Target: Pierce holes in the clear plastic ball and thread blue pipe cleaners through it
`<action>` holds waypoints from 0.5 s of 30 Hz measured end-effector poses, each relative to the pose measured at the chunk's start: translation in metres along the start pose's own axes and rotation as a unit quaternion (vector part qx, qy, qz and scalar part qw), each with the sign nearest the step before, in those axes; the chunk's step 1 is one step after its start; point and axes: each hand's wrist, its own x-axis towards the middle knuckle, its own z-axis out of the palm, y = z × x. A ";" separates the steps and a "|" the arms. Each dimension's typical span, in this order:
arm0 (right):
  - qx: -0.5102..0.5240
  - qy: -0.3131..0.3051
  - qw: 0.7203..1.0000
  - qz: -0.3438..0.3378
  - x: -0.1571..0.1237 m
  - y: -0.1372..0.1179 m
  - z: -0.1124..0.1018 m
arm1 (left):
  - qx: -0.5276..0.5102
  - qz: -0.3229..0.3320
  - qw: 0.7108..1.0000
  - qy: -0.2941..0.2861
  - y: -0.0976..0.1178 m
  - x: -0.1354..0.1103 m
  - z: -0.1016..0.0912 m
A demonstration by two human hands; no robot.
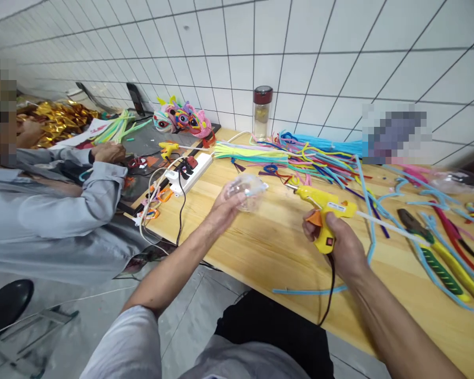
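My left hand [225, 208] is closed around a clear plastic ball [249, 191], held just above the wooden table [268, 247]. My right hand [339, 245] grips a yellow hot glue gun [324, 208] by its handle, one finger on the orange trigger. The gun's nozzle points left toward the ball, a short gap away. A white glue stick juts out of the gun's back to the right. Its black cord hangs off the table's front edge.
Several coloured pipe cleaners [312, 158] lie across the table's back and right. Green-and-yellow pliers [434, 252], a white power strip [189, 173], a second glue gun [169, 149], a red-capped bottle [262, 113] and colourful masks [181, 118] are there. A person in a grey shirt [63, 205] sits at left.
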 end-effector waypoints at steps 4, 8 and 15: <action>0.011 0.076 0.996 0.044 0.018 -0.005 0.018 | -0.034 0.125 0.990 0.052 0.040 -0.021 -0.014; -0.041 -0.007 0.992 0.123 0.055 0.006 0.070 | -0.040 0.188 0.978 0.080 0.066 -0.059 -0.027; -0.176 -0.049 0.971 0.157 0.128 0.049 0.172 | -0.073 0.164 0.973 0.142 0.065 -0.104 -0.051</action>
